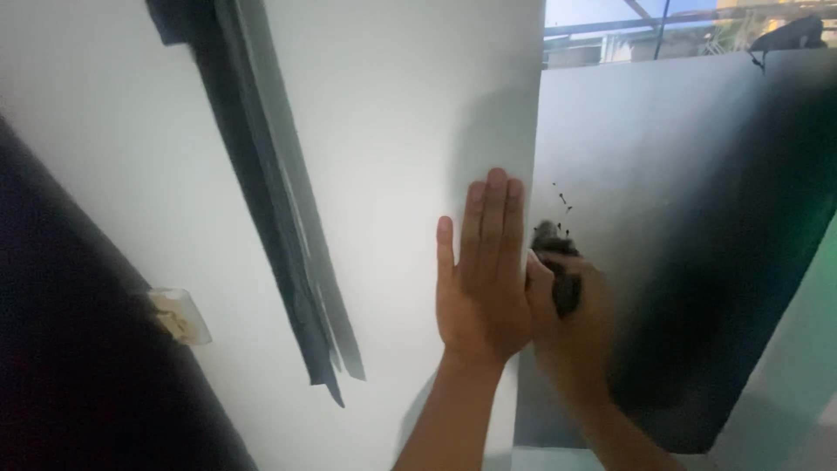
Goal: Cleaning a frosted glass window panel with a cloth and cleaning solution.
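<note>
Left hand: open and flat, fingers together and pointing up, palm pressed against a white panel close to that panel's right edge. It holds nothing; it bears on the surface.

Right hand: just right of the left hand and touching it at the thumb side, blurred. It is curled around a dark, soft-looking wad, perhaps a cloth or sponge, which lies against a grey panel. How tight the grip is cannot be told through the blur.

White panel: long axis runs up and down the frame, leaning slightly; its right edge forms a straight line running from above the left fingertips down to the wrist.

Grey panel: right of both hands, set behind the white one, its long axis likewise upright. Small dark specks sit just above the wad. Further right the surface darkens to near black.

State of work, as judged: the area around the wad looks smeared and the specks remain, so the wiping appears partial, with much of the grey surface untreated.

Far left of the hands: a dark slanted strip across the white panel, and a small pale fitting. Above right: railings and sky.
</note>
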